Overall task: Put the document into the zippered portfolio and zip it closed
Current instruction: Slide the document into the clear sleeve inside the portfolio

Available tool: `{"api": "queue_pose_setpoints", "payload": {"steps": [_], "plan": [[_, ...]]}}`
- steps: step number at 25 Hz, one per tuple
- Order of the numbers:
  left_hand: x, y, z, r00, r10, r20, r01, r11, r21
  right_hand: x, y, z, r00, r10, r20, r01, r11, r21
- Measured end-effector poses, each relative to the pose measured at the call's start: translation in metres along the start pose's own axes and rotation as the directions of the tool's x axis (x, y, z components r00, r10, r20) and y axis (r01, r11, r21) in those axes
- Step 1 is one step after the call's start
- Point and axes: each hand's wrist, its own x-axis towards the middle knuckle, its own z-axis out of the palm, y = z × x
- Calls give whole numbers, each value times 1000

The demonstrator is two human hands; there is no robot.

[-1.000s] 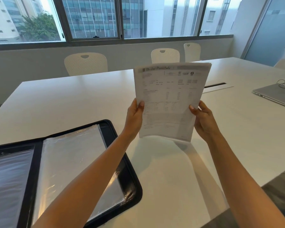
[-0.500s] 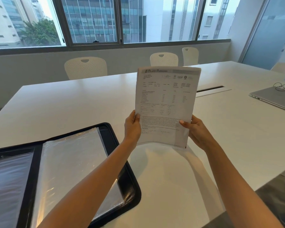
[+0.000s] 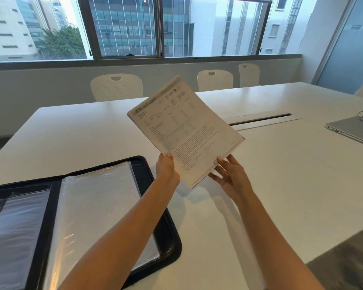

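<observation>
The document [image 3: 184, 128], a thin stack of printed white sheets, is held up above the table and tilted with its top toward the left. My left hand [image 3: 166, 167] pinches its lower left edge. My right hand [image 3: 232, 176] has its fingers spread under the lower right edge, touching it from below. The black zippered portfolio [image 3: 159, 233] lies open flat on the table at the lower left, with clear plastic sleeves shining inside. My left forearm crosses over its right half.
The white table [image 3: 281, 185] has a cable slot [image 3: 262, 119] in its middle. A closed grey laptop [image 3: 352, 128] with a cable lies at the right edge. Three white chairs [image 3: 116, 86] stand along the far side under the windows.
The document has turned from upright to tilted leftward. My right hand slid from gripping the side to open fingers under the bottom edge. Both hands have dropped a little.
</observation>
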Motion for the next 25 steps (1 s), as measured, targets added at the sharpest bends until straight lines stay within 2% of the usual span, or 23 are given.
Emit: {"api": "queue_pose_setpoints", "payload": {"steps": [6, 9, 12, 14, 15, 16, 17, 18, 19, 20, 22, 25], "plan": [[-5, -6, -7, 999, -31, -18, 29, 994, -110, 5, 24, 39, 993, 18, -116, -13, 999, 43], [-5, -6, -12, 998, -51, -25, 49, 995, -86, 4, 30, 45, 989, -24, -144, 23, 1000, -8], [-4, -1, -19, 998, -55, 12, 54, 996, 65, 4, 31, 46, 976, -51, -213, 37, 997, -70], [-4, 3, -24, 997, 49, 65, -66, 950, 304, 4, 28, 42, 968, -47, -245, 37, 998, -46], [-2, 5, -28, 980, 172, 98, -199, 850, 487, 5, 25, 39, 966, -46, -256, 40, 999, -26], [0, 6, -34, 937, 317, 149, -332, 670, 664, 6, 22, 36, 963, -45, -266, 45, 999, -5], [3, 8, -40, 874, 441, 205, -409, 437, 801, 6, 19, 33, 960, -42, -276, 48, 999, 14], [7, 11, -47, 816, 519, 254, -407, 204, 890, 7, 17, 29, 958, -40, -285, 50, 998, 28], [12, 12, -54, 790, 547, 277, -342, 18, 940, 8, 14, 24, 955, -41, -293, 54, 998, 39], [16, 14, -63, 811, 528, 253, -230, -110, 967, 8, 12, 21, 953, -40, -299, 57, 997, 49], [21, 14, -77, 900, 419, 121, -23, -232, 973, 9, 9, 15, 950, -35, -311, 59, 996, 67], [25, 1, -92, 949, 314, 33, 64, -294, 954, 8, 9, 10, 949, -31, -315, 55, 996, 70]]}}
